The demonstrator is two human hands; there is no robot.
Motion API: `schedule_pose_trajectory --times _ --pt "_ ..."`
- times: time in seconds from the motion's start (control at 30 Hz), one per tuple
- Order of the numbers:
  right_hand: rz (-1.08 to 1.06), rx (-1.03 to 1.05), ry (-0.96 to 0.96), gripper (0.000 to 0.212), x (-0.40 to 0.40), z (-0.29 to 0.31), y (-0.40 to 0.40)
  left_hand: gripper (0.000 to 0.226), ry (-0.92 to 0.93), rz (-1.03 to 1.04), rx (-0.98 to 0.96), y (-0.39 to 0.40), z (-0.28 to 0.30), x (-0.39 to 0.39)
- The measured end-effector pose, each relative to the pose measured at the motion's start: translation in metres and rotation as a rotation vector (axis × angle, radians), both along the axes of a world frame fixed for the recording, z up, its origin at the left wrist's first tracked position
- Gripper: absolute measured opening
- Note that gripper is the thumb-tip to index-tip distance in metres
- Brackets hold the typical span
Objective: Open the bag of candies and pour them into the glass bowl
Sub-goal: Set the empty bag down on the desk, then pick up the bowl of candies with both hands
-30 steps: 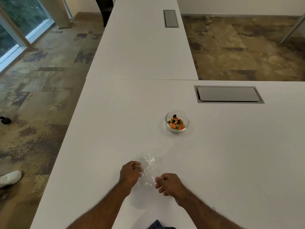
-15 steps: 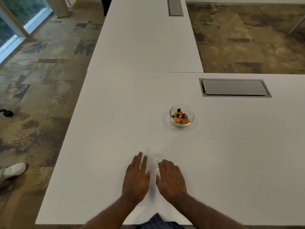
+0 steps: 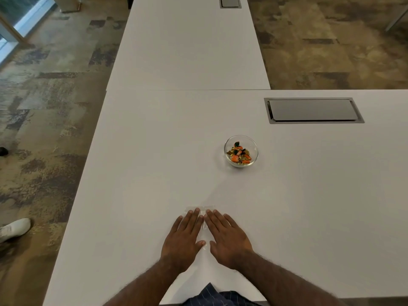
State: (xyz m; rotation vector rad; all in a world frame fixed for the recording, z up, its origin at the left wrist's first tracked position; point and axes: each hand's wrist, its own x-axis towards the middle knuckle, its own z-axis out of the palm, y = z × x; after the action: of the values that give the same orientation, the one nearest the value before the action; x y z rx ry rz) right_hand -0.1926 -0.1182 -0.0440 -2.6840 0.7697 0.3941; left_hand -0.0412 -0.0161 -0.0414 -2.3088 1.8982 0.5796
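A small glass bowl (image 3: 241, 140) stands in the middle of the white table and holds several orange, gold and dark wrapped candies (image 3: 239, 155). Near the front edge lies a clear empty plastic bag (image 3: 202, 228), flat on the table. My left hand (image 3: 185, 237) and my right hand (image 3: 227, 236) rest palm down on the bag, side by side, fingers stretched out and pointing toward the bowl. Most of the bag is hidden under the hands; its far edge shows past the fingertips.
A grey metal cable hatch (image 3: 313, 110) is set into the table at the right. A second white table (image 3: 187, 45) joins at the back, with another hatch (image 3: 229, 2). A white shoe (image 3: 13, 229) is on the floor at the left.
A second ago both hands pinched the crumpled bag with closed fingers. They then opened and laid flat on it, and the bag now lies pressed smooth beneath them.
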Motion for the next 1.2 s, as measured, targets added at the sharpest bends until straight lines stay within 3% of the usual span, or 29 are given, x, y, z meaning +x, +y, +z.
schedule_pose_trajectory --times 0.43,0.5,0.7,0.87,1.0,1.13,1.2 --pt "0.048 0.015 -0.077 0.086 -0.004 -0.007 -0.012 0.076 0.051 0.014 0.018 0.000 -0.009 0.008" --pt "0.057 0.020 -0.109 0.083 -0.006 -0.007 -0.015 0.074 0.038 0.004 0.048 0.000 -0.005 0.008" --pt "-0.029 0.071 -0.360 0.064 -0.001 -0.004 -0.018 0.076 0.114 0.012 -0.126 -0.004 -0.008 0.013" --pt "-0.399 0.046 -0.684 0.051 0.014 0.014 -0.040 0.065 0.232 0.135 -0.344 -0.028 0.007 0.007" --pt "-0.776 0.042 -0.931 0.050 0.026 0.035 -0.091 0.056 0.559 0.510 -0.549 -0.095 0.031 0.002" --pt "-1.129 0.363 -1.019 0.048 0.036 0.048 -0.147 0.046 0.991 0.866 -0.607 -0.173 0.051 0.004" --pt "-1.271 0.526 -1.054 0.045 0.038 0.049 -0.172 0.045 1.108 0.979 -0.611 -0.205 0.057 0.007"
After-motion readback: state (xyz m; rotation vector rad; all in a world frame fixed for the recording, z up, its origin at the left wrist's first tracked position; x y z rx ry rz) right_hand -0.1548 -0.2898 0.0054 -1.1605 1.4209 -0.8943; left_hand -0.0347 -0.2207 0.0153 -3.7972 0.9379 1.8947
